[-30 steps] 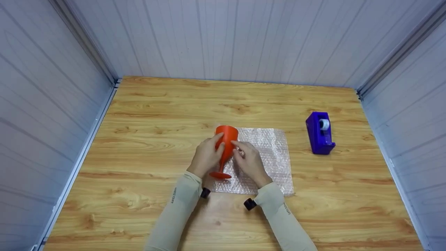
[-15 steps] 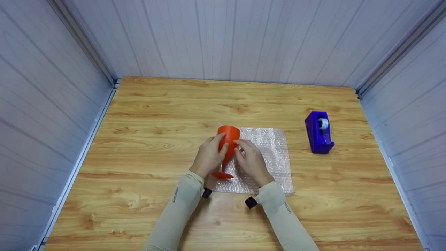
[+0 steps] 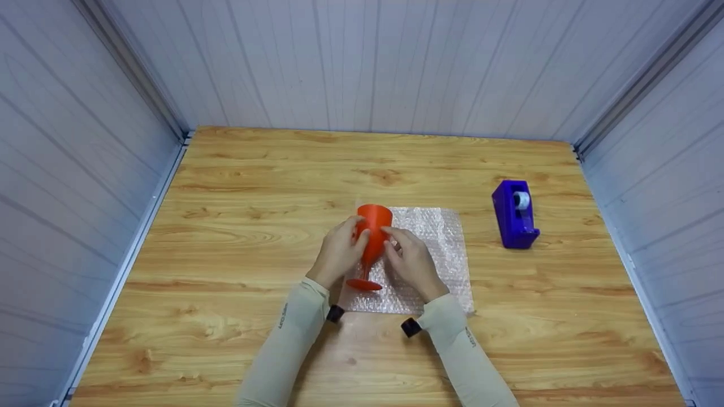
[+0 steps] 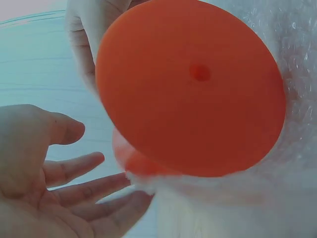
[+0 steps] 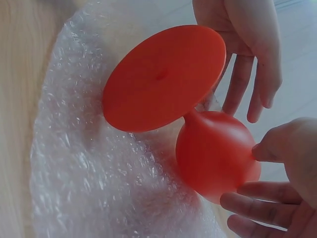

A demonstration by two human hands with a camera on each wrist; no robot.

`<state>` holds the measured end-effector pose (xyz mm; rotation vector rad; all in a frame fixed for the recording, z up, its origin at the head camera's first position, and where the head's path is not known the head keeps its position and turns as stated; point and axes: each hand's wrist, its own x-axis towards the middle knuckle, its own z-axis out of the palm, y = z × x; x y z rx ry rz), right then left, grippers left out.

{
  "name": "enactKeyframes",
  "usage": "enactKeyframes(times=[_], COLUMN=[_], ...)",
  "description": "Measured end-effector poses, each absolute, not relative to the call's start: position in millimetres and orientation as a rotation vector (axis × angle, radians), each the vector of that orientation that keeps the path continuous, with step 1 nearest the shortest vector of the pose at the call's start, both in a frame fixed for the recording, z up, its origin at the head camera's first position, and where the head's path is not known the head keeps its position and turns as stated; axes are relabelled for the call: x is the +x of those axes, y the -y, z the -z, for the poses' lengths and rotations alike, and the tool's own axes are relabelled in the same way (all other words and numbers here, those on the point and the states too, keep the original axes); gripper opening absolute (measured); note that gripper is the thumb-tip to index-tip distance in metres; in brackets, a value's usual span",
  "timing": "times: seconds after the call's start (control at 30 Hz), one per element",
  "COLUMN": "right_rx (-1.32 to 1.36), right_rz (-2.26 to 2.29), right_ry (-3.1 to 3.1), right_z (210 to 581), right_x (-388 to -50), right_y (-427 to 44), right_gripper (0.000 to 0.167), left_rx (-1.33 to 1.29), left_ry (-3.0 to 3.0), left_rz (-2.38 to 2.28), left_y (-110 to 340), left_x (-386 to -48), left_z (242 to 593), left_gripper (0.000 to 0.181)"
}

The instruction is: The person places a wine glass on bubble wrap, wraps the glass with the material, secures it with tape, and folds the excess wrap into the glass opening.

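An orange goblet (image 3: pixel 375 220) lies on its side on a square of bubble wrap (image 3: pixel 444 249), near its left edge. Its round foot faces the person, its rim points away. My left hand (image 3: pixel 337 251) is at the left of the bowl; in the left wrist view, its extended fingers (image 4: pixel 89 191) reach the wrap's edge beside the goblet. My right hand (image 3: pixel 414 261) is on the other side. In the right wrist view, that hand's thumb and fingertips touch the bowl (image 5: pixel 215 153) lightly, with fingers fairly straight. In the left wrist view, the foot (image 4: pixel 188 109) hides most of the bowl.
A blue tape dispenser (image 3: pixel 516 217) with a white roll stands to the right on the wooden table (image 3: pixel 254 186). Pale panel walls (image 3: pixel 362 68) enclose the table at the back and both sides.
The goblet has shifted a little to the right over the bubble wrap, with both hands staying beside it. The head view has also moved slightly.
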<state>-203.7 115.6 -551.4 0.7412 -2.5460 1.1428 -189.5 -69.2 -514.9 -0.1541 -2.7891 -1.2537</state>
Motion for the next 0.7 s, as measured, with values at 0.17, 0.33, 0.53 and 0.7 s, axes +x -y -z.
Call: enactKeyframes(times=[0.17, 0.33, 0.53, 0.7], right_rx=[0.719, 0.72, 0.731, 0.71], right_rz=[-1.078, -1.061, -1.09, -1.107], right_ry=[2.519, 2.495, 2.516, 2.55], right_z=[553, 553, 553, 552], right_x=[-204, -205, -206, -206], right_y=[-117, -120, -125, -127], right_gripper=[0.028, 0.027, 0.026, 0.026], left_rx=[-0.172, -0.186, -0.093, -0.067], left_ry=[2.768, 2.742, 2.687, 2.644], left_rz=[1.314, 1.341, 1.434, 1.562], left_y=[68, 66, 65, 66], left_x=[-190, -191, -191, -194], left_z=[516, 516, 517, 515], left_gripper=[0.037, 0.035, 0.041, 0.043])
